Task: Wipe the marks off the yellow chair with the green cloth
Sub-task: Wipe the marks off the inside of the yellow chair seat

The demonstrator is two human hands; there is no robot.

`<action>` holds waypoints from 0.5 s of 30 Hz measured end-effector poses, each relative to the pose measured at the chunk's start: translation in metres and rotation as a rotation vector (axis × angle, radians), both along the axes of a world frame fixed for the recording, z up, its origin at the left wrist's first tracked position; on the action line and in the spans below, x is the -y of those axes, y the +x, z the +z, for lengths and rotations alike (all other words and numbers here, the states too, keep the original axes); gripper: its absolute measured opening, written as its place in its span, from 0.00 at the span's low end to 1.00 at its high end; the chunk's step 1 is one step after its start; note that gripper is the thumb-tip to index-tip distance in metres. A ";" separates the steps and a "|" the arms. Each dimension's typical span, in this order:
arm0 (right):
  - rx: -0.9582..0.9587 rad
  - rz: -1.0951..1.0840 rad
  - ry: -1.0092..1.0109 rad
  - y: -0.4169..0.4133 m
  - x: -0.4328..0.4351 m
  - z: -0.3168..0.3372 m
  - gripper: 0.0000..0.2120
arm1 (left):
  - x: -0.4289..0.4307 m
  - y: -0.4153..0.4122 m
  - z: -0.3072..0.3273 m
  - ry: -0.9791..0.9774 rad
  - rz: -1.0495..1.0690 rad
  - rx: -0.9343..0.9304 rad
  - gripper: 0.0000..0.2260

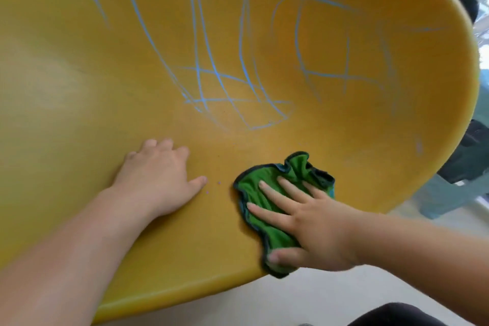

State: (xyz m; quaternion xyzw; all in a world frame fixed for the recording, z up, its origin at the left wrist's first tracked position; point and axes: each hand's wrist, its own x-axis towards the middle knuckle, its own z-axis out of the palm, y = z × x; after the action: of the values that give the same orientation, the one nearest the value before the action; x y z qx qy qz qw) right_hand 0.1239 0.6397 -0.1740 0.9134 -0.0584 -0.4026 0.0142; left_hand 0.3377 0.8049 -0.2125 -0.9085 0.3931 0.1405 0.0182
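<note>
While left hand [156, 180] lies flat, gripping nothing, to steady the yellow chair [92, 82], right hand [309, 222] pins green cloth [267, 206] open-palmed at seat's 5 o'clock edge, blue marks [225, 87] untouched toward 12.

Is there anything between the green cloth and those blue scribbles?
No, in the head view only bare yellow chair seat separates the green cloth from the blue scribbles.
</note>
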 end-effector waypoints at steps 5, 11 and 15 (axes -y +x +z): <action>0.036 -0.212 -0.445 -0.002 0.093 0.035 0.58 | 0.004 -0.009 0.001 0.027 -0.026 -0.030 0.31; 0.327 -0.394 -0.531 0.101 0.166 -0.002 0.51 | -0.001 0.008 0.008 -0.080 0.092 0.025 0.20; 0.472 -0.308 -0.335 0.178 0.129 -0.044 0.33 | -0.010 0.021 0.010 -0.114 0.196 0.025 0.18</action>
State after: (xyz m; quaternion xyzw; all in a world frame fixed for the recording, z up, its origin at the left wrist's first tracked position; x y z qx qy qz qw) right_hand 0.3020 0.5105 -0.2181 0.9468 -0.2632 -0.1620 0.0893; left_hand 0.3585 0.8147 -0.2028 -0.9438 0.3095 0.1078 -0.0424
